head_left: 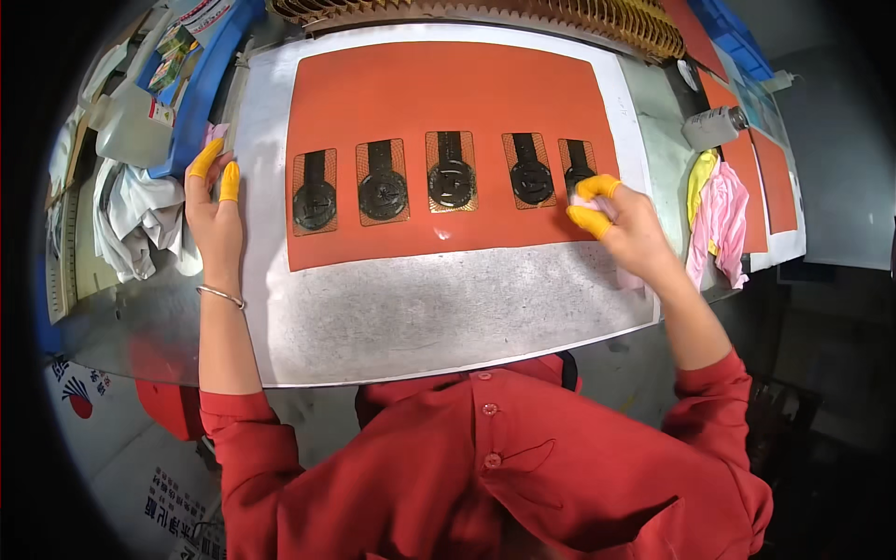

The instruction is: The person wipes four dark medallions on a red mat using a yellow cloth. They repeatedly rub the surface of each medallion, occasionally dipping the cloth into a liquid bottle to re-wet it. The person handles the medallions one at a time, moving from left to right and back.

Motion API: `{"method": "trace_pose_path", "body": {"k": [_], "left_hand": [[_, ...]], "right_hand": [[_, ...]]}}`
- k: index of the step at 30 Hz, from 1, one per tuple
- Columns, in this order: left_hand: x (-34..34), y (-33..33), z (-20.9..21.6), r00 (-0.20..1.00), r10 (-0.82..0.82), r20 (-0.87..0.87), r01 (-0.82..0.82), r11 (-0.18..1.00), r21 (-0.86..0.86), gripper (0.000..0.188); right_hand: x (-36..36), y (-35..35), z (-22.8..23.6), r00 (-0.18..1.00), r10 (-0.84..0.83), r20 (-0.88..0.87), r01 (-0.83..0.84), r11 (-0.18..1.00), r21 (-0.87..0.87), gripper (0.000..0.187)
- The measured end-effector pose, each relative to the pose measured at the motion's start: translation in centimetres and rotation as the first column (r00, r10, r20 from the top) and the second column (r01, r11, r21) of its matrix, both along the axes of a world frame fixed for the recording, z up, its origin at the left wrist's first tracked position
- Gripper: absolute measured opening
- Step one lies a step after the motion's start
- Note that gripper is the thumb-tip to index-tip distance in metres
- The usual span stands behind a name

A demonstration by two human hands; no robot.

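Observation:
An orange sheet lies on a pale metal plate. Across it runs a row of several thin gold-patterned rectangular pieces, each with a black strip and a black raised disc, such as the middle piece. My right hand, with yellow finger cots on thumb and finger, pinches a pale pink cloth against the rightmost piece, partly covering its disc. Beside the plate's left edge, my left hand is raised with its yellow-cotted thumb and finger apart, holding nothing.
At the back stands a ribbed brass-coloured rack. On the left are a blue tray, a translucent jug and white cloths. To the right lie a grey bottle, pink cloth, yellow cloth and more orange sheets.

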State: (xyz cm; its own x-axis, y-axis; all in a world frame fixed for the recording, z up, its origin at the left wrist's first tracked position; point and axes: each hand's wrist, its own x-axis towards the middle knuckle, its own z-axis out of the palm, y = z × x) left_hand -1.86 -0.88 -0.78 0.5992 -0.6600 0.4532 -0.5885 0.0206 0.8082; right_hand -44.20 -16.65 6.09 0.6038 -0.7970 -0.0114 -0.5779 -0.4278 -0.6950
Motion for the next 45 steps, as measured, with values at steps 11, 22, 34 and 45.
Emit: {"method": "trace_pose_path", "body": {"k": [11,22,34,45], "left_hand": [[0.0,-0.3,-0.3,0.999,0.033,-0.006,-0.032,0.995,0.097,0.03],[0.2,-0.2,-0.3,0.998,0.055,0.002,-0.055,0.995,0.086,0.028],[0.1,-0.4,0.1,0.997,0.064,0.035,-0.066,0.997,0.044,0.024],[0.3,-0.1,0.5,0.996,0.09,-0.017,-0.091,0.995,-0.046,0.02]], "right_hand": [[4.5,0.2,-3.8,0.986,0.116,-0.123,-0.153,0.922,-0.355,0.011],[5.4,-0.4,-3.6,0.978,0.159,-0.131,-0.2,0.886,-0.418,0.011],[5.7,-0.2,-3.6,0.988,0.112,-0.111,-0.147,0.908,-0.393,0.014],[6.5,-1.0,-3.5,0.987,0.083,-0.141,-0.139,0.881,-0.453,0.013]]}}
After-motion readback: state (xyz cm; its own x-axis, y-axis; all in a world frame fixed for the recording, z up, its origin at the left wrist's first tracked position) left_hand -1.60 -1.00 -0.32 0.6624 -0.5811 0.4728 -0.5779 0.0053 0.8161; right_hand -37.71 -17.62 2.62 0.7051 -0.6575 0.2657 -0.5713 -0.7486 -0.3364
